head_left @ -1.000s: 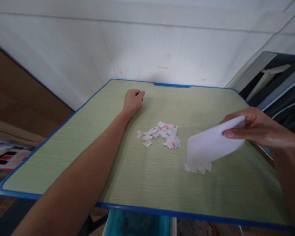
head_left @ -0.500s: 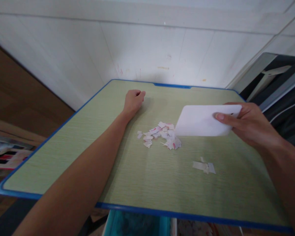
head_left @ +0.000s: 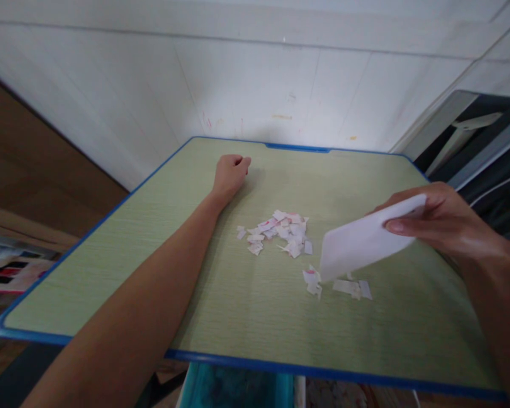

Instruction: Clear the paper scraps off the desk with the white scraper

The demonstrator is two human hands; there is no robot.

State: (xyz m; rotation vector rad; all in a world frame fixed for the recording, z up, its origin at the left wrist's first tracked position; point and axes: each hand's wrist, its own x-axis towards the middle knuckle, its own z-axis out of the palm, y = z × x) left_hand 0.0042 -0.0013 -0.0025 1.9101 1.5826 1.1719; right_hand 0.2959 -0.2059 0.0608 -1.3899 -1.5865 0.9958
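Note:
My right hand (head_left: 433,218) pinches a white flat board (head_left: 368,241) with rounded corners between thumb and fingers. The board tilts, and its lower left corner is by a small group of paper scraps (head_left: 311,280). A larger pile of torn paper scraps (head_left: 280,229), white with pink marks, lies at the middle of the table. A few more pale scraps (head_left: 352,288) lie just right of the board's lower corner. My left hand (head_left: 232,173) rests on the table beyond the pile, its fingers curled; whether anything is inside them is hidden.
The light green table (head_left: 131,255) has a blue edge and stands against a white wall (head_left: 255,85). Dark flat items (head_left: 493,147) lean at the right. Below the front edge is a teal bin (head_left: 238,388). A brown wooden panel (head_left: 38,141) is at the left.
The board in my right hand has moved toward me and tilted. A few scraps have come away from the pile toward the near side. My left hand has stayed in place.

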